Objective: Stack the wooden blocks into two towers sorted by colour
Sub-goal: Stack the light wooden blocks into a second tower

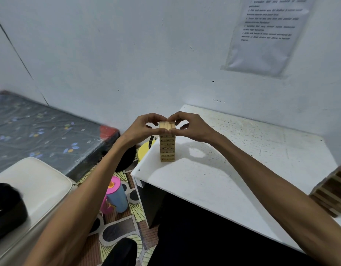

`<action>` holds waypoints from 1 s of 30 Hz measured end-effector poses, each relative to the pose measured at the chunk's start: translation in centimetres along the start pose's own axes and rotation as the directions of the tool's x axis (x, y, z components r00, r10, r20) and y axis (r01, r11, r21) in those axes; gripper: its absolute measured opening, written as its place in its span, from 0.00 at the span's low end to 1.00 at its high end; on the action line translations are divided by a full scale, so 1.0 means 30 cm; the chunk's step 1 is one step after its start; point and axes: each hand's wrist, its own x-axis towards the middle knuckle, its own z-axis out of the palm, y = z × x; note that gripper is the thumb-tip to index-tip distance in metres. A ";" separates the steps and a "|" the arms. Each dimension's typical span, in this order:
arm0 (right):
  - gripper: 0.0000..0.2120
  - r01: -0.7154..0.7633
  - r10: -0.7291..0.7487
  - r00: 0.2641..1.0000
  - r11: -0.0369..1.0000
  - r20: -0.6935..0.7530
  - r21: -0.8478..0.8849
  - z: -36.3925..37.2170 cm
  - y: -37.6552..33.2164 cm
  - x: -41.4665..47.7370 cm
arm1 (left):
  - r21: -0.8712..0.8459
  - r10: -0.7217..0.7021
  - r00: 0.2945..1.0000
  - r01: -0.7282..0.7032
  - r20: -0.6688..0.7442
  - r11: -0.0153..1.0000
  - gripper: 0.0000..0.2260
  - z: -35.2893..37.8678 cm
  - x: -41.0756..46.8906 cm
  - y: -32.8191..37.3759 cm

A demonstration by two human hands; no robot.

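A tower of light wooden blocks (167, 148) with printed numbers stands near the left front corner of the white table (233, 169). Both hands meet at its top layer (167, 125). My left hand (142, 127) pinches that layer from the left, thumb in front and fingers curled over the back. My right hand (190, 126) pinches it from the right in the same way. A second stack of darker and light blocks (332, 192) shows blurred at the right edge of the table.
The table stands against a white wall with a printed sheet (265, 35). Left of it, on a patterned floor mat, are a pink and blue bottle (116, 194), a yellow round object (144, 150), a cream cushioned seat (31, 189) and a dark mattress (41, 129).
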 end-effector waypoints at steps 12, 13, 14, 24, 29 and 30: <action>0.35 -0.123 0.123 0.992 0.992 0.008 -0.029 0.009 0.064 -0.094 | -0.030 -0.127 0.990 0.129 0.055 0.991 0.37 0.011 -0.066 -0.104; 0.36 -0.150 0.151 0.988 0.988 0.026 -0.035 0.021 0.081 -0.105 | -0.003 -0.143 0.988 0.143 0.066 0.990 0.39 0.014 -0.073 -0.126; 0.38 -0.176 0.178 0.983 0.983 0.045 -0.044 0.034 0.099 -0.115 | 0.020 -0.156 0.985 0.154 0.076 0.988 0.41 0.019 -0.080 -0.147; 0.44 -0.284 0.290 0.950 0.956 0.118 -0.071 0.154 0.186 -0.155 | 0.196 -0.175 0.982 0.159 0.066 0.968 0.46 0.105 -0.125 -0.298; 0.44 -0.273 0.276 0.957 0.961 0.085 -0.050 0.177 0.200 -0.147 | 0.186 -0.143 0.989 0.137 0.024 0.973 0.51 0.129 -0.130 -0.340; 0.44 -0.271 0.274 0.959 0.962 0.079 -0.046 0.179 0.201 -0.147 | 0.187 -0.135 0.991 0.131 0.011 0.974 0.52 0.136 -0.129 -0.342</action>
